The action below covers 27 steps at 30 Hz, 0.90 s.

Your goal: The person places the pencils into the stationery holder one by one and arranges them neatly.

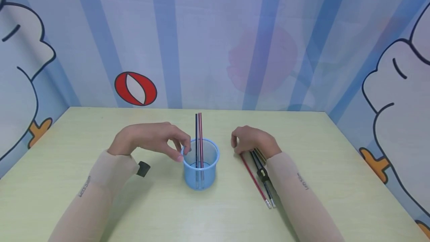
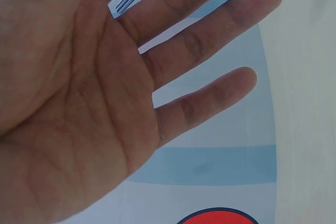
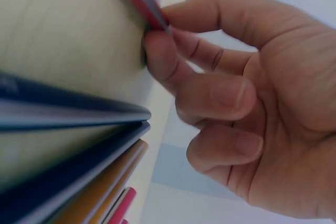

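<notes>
A light-blue see-through cup (image 1: 200,178) stands upright on the table with a dark pencil (image 1: 196,133) and a red-striped pencil (image 1: 201,133) in it. At its left rim is my left hand (image 1: 156,139), thumb outside and a fingertip just inside, holding the rim. Its other fingers extend in the left wrist view. My right hand (image 1: 250,139) pinches the far end of a red pencil (image 1: 252,176) between thumb and index finger. That pencil still slants along the table, its metal-tipped end toward me. Dark pencils (image 3: 68,103) and a yellow-orange pencil (image 3: 105,187) lie beside it, partly under the right wrist.
The pale table (image 1: 215,219) ends at a blue striped backdrop (image 1: 208,47) with cartoon prints. A small black piece (image 1: 143,168) shows at the left cuff, and a black device (image 1: 262,174) is by the right wrist, over the pencils.
</notes>
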Each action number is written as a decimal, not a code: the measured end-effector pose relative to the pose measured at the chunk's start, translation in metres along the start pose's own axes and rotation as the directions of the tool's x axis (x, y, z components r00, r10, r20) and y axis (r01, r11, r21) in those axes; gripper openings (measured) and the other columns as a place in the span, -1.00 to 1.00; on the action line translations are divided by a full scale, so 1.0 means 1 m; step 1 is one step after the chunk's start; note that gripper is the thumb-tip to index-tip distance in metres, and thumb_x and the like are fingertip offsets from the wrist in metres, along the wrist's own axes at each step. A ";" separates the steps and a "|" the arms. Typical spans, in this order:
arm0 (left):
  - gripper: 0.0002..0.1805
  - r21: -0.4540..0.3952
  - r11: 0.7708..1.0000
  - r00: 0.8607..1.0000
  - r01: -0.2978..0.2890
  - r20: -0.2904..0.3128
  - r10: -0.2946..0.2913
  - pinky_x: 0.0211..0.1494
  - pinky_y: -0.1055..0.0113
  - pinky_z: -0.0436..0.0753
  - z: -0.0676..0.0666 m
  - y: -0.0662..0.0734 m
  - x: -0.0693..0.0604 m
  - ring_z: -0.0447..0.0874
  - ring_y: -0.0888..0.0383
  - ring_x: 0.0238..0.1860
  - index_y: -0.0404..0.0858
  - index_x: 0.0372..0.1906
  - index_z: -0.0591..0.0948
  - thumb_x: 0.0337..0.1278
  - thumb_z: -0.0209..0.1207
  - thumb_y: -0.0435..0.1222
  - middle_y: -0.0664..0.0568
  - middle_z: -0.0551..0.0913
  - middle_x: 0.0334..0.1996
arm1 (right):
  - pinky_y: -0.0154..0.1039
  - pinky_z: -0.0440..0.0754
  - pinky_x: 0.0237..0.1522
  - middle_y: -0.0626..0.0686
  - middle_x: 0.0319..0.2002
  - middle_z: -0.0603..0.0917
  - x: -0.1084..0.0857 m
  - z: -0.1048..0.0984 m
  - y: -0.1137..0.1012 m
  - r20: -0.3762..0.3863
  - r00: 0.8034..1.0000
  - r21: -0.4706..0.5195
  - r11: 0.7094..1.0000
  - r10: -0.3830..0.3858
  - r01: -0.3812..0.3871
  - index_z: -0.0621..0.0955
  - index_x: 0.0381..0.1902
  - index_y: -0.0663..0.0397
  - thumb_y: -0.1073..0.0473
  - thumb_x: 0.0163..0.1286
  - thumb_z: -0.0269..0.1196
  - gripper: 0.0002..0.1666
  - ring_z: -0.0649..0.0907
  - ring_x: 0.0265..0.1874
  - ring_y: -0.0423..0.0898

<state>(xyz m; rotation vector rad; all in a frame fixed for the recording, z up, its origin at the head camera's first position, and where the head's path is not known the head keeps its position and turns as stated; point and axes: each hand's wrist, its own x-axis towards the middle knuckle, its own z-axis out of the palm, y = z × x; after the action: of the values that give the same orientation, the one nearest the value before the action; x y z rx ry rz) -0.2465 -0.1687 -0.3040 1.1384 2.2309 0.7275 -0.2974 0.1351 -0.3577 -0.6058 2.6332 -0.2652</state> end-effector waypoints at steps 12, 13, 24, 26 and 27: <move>-0.84 0.000 1.000 1.000 -0.001 0.001 0.001 0.10 0.19 0.61 0.000 0.000 0.000 0.67 0.15 -0.01 -0.15 -0.17 0.65 0.23 0.34 -0.22 0.18 0.66 -0.21 | -0.28 0.41 -0.45 -0.04 -0.44 0.60 -0.001 -0.006 0.003 0.004 0.989 0.243 0.959 -0.151 0.145 0.62 -0.22 0.08 0.30 0.27 0.27 -0.88 0.42 -0.55 -0.18; -0.84 -0.001 1.000 1.000 -0.001 0.001 0.001 0.10 0.19 0.61 0.000 0.000 0.000 0.67 0.15 0.00 -0.16 -0.17 0.65 0.23 0.34 -0.22 0.18 0.66 -0.21 | -0.28 0.40 -0.46 -0.04 -0.44 0.61 -0.001 -0.007 0.003 -0.002 0.984 0.260 0.950 -0.176 0.170 0.62 -0.20 0.11 0.31 0.27 0.24 -0.86 0.41 -0.56 -0.18; -0.85 -0.002 1.000 1.000 -0.009 -0.002 0.009 0.10 0.19 0.61 0.000 -0.002 -0.001 0.68 0.15 -0.01 -0.14 -0.18 0.65 0.23 0.34 -0.21 0.18 0.66 -0.20 | -0.27 0.46 -0.41 0.03 -0.43 0.68 -0.007 -0.021 0.000 -0.141 0.931 0.308 0.879 -0.337 0.364 0.65 -0.12 0.11 0.34 0.28 0.15 -0.76 0.53 -0.48 -0.12; -0.85 -0.001 1.000 1.000 -0.010 -0.003 0.010 0.10 0.19 0.61 0.000 -0.002 -0.001 0.68 0.15 -0.01 -0.15 -0.17 0.65 0.23 0.34 -0.21 0.18 0.66 -0.20 | -0.25 0.46 -0.41 0.06 -0.42 0.68 -0.010 -0.024 0.000 -0.179 0.925 0.328 0.866 -0.335 0.377 0.65 -0.14 0.05 0.34 0.28 0.16 -0.77 0.53 -0.48 -0.11; -0.84 0.000 1.000 1.000 -0.011 -0.003 0.011 0.10 0.19 0.61 0.000 -0.002 -0.001 0.68 0.15 -0.01 -0.15 -0.17 0.64 0.23 0.34 -0.21 0.17 0.66 -0.20 | -0.24 0.46 -0.41 0.07 -0.42 0.67 -0.011 -0.025 0.000 -0.196 0.923 0.336 0.862 -0.330 0.379 0.65 -0.14 0.01 0.33 0.29 0.17 -0.78 0.52 -0.48 -0.11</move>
<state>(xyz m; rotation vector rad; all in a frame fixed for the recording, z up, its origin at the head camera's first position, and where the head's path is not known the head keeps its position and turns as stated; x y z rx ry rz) -0.2475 -0.1708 -0.3048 1.1511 2.2285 0.7346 -0.2996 0.1422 -0.3310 -0.9649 2.4759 -0.9194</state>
